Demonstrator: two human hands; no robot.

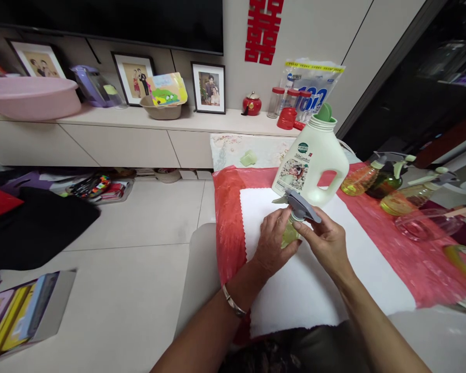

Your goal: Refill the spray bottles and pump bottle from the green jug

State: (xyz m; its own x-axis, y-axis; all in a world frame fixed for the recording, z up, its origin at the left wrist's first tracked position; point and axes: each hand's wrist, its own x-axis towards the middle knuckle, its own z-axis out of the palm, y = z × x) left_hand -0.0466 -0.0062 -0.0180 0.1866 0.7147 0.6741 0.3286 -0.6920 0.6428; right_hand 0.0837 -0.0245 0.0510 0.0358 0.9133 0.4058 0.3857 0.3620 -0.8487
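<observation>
My left hand [274, 238] is wrapped round the body of a spray bottle [290, 234] holding pale yellow-green liquid. At the bottle's neck, the fingers and thumb of my right hand [326, 241] grip the grey trigger spray head [301, 204]. The spray head sits on top of the bottle; whether it is screwed tight I cannot tell. Beneath my hands lies a white cloth [295, 300] on red plastic sheeting [229, 207]. Just beyond the bottle stands a large pale green jug [314, 160] with a handle, and something green rests in its mouth.
On the right are several spray bottles [359, 178], a clear pink dish [427, 225] and a roll of tape [464, 261]. A pale green piece [248, 158] lies behind the red sheeting. Along the wall, a cabinet [132, 145] bears photo frames, a pink basin [31, 98] and red-lidded jars [275, 101].
</observation>
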